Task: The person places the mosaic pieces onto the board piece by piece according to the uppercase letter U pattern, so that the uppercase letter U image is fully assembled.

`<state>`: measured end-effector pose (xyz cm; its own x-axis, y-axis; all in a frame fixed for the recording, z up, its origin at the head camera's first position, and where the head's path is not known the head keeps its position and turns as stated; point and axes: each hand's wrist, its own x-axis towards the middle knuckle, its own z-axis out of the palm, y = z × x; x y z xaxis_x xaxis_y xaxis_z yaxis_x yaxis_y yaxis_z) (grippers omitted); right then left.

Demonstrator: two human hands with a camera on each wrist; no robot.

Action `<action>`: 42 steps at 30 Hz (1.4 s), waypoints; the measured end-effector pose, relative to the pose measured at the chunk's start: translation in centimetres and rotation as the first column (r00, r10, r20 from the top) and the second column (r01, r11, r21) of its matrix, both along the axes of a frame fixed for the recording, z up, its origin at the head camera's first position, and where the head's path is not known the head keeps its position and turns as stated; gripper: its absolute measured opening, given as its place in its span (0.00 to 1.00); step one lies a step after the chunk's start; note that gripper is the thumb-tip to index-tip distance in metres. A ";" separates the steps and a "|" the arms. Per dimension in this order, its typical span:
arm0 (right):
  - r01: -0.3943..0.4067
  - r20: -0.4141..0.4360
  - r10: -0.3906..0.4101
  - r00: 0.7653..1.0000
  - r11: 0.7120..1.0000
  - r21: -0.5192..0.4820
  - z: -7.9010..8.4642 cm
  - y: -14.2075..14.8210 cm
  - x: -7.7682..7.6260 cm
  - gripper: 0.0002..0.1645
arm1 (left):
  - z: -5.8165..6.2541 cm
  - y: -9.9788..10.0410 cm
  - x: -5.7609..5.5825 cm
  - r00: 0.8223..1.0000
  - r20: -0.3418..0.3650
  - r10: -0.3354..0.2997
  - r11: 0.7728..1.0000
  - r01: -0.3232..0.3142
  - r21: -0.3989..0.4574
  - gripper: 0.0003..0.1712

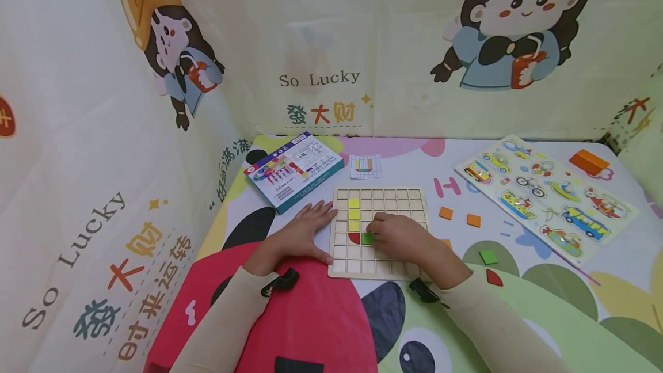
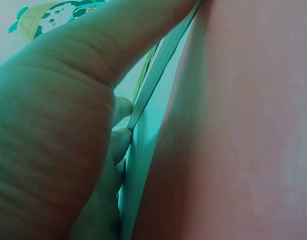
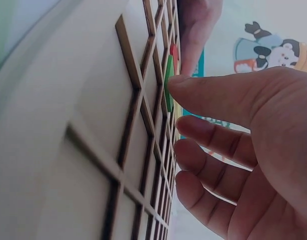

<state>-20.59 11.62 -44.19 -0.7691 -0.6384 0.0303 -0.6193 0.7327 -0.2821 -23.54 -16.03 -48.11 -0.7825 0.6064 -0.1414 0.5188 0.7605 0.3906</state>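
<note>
A wooden grid board [image 1: 379,274] lies on the table with three yellow square tiles [image 1: 354,214] in one column. Below them sit a red quarter-round tile [image 1: 354,238] and, to its right, a green square tile [image 1: 367,239]. My right hand [image 1: 401,239] is over the board, its thumb tip touching the green tile [image 3: 170,95] in the right wrist view while the other fingers curve loosely. With fingers spread, my left hand [image 1: 299,235] rests along the board's left edge. In the left wrist view the thumb [image 2: 143,35] reaches the board's edge.
Orange tiles [image 1: 473,220], another green tile [image 1: 488,257] and a red quarter-round tile [image 1: 494,277] lie right of the board. Behind it are a pattern card [image 1: 365,167] and a box [image 1: 294,171]. A vehicle picture board [image 1: 546,194] and an orange block [image 1: 589,162] sit farther right.
</note>
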 end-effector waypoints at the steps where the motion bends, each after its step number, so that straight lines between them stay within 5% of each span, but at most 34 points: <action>1: 0.000 -0.001 0.000 1.000 1.000 0.001 0.1 0.1 0.0 0.13 | 0.0 0.0 0.0 1.000 -0.001 -0.002 1.000 0.002 -0.001 0.70; 17: 0.081 0.055 -0.083 0.995 0.996 0.028 0.5 2.7 0.2 0.15 | -0.1 0.0 0.0 1.000 0.004 0.009 1.000 -0.009 -0.002 0.70; 42: 0.194 0.048 -0.192 0.980 0.980 -0.043 -0.1 11.1 2.2 0.15 | 0.0 0.0 -0.1 1.000 0.003 -0.013 1.000 0.013 0.004 0.70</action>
